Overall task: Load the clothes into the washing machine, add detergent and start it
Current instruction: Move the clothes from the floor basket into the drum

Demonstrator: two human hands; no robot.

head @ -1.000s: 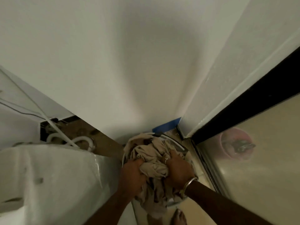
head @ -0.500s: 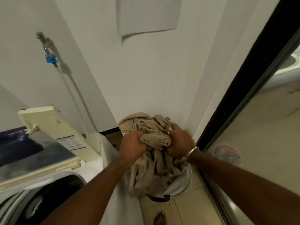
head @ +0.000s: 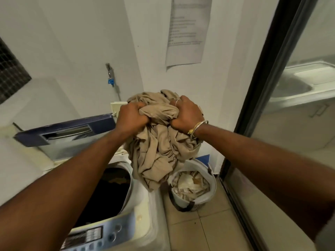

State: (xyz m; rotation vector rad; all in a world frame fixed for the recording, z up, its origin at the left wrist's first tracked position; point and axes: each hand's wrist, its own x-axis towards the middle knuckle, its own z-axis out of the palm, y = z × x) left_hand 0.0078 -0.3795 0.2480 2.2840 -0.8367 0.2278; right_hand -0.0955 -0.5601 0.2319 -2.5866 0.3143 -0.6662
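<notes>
Left grip (head: 133, 116) and right grip (head: 186, 113) clutch clothes (head: 159, 151) hanging beneath.

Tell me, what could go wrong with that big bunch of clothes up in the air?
1. The left hand and right hand grip only the top of the beige clothes. The loose lower folds could slip out and land on the floor tiles by the laundry basket.
2. The bundle hangs over the washing machine rim, not the drum opening, so it might snag there if dropped.

white walls (head: 76, 37), tiled floor (head: 204, 230)
</notes>
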